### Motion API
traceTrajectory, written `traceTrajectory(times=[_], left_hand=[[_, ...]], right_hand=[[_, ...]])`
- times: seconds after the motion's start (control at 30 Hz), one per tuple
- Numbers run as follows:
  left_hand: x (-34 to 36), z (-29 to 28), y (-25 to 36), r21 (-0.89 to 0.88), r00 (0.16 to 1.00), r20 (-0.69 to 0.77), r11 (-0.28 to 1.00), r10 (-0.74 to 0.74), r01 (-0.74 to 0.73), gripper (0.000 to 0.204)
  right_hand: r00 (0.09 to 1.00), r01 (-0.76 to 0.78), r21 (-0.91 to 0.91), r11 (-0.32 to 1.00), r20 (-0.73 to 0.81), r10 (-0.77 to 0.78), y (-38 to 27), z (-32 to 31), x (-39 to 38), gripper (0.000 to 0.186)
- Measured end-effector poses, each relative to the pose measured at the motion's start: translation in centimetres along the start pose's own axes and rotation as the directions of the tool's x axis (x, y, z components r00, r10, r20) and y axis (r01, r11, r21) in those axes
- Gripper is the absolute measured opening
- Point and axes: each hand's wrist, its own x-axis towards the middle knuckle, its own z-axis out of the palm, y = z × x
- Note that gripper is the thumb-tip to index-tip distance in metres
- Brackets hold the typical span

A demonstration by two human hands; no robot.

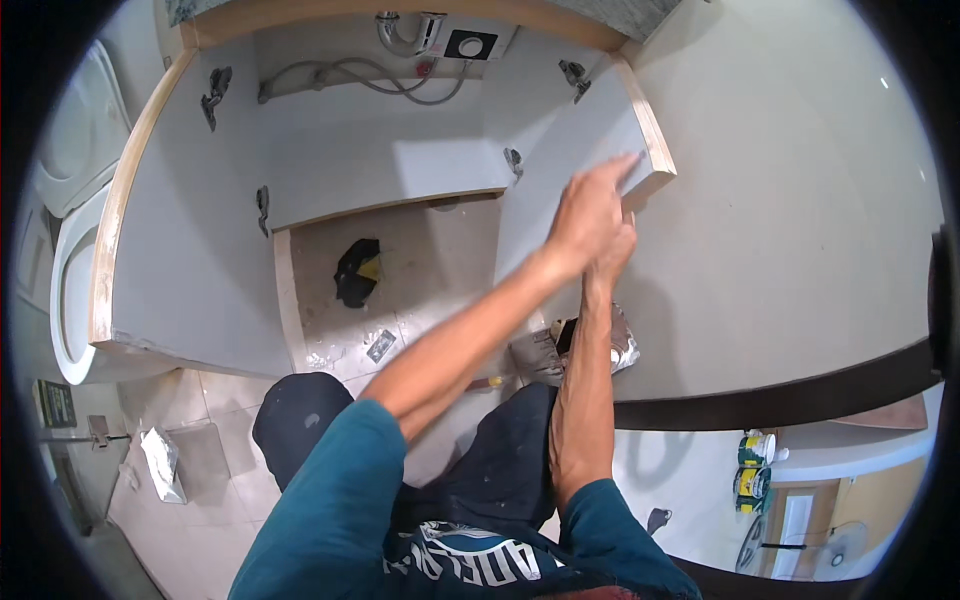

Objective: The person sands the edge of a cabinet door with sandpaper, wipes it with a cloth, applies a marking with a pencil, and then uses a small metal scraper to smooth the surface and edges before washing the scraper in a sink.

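My left hand (587, 213) reaches across to the right-hand cabinet door (570, 140). Its index finger is stretched out, with the tip at or very near the pale wooden edge (645, 115) of that door; slight blur hides whether it touches. Just below it, by the door's lower corner, is my right hand (615, 247). The left hand partly covers it, so its finger grip is hidden. A left-hand cabinet door (190, 220) with a similar wooden edge (125, 200) stands swung out. Metal hinges (215, 97) are on the doors.
Inside the cabinet are a chrome drain pipe (400, 40) and grey hoses (370, 75). A black and yellow item (357, 272) lies on the floor tiles. Shoes (540, 355) sit beside my right leg. A toilet (75, 260) stands at left, a pale wall panel (780, 200) at right.
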Motion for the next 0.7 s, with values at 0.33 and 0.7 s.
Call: traceTrajectory(times=[0.33,0.7], left_hand=[[-0.5,0.3,1.5,-0.017,0.997,0.002,0.997,0.081,-0.081,0.047],[-0.2,0.9,0.7,-0.013,0.996,-0.022,0.997,0.082,-0.082,0.047]], right_hand=[[0.995,0.081,-0.018,0.997,-0.048,-0.082,-0.4,-0.7,-0.3,0.027],[0.995,0.059,0.044,0.997,-0.082,-0.055,-0.7,-0.3,-0.3,0.029]])
